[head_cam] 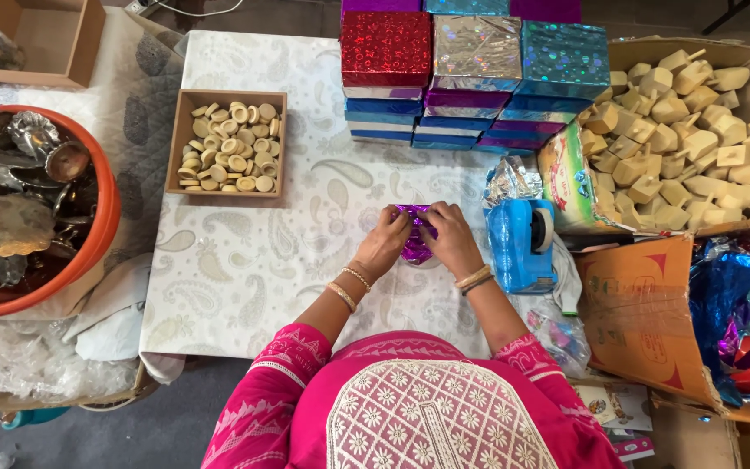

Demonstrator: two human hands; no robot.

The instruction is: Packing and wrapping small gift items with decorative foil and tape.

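My left hand (383, 243) and my right hand (453, 237) meet at the middle of the white patterned table (245, 260). Both grip a small object wrapped in shiny purple foil (415, 247), which is mostly hidden between the fingers. Bangles sit on both wrists. Just to the right of my right hand stands a blue tape dispenser (519, 243). What is inside the foil cannot be seen.
A wooden tray of round wooden discs (227, 143) sits at the left back. Stacked shiny gift boxes (475, 78) stand behind my hands. A cardboard box of wooden tops (687, 130) lies to the right, an orange tub of metal pieces (28, 200) to the left.
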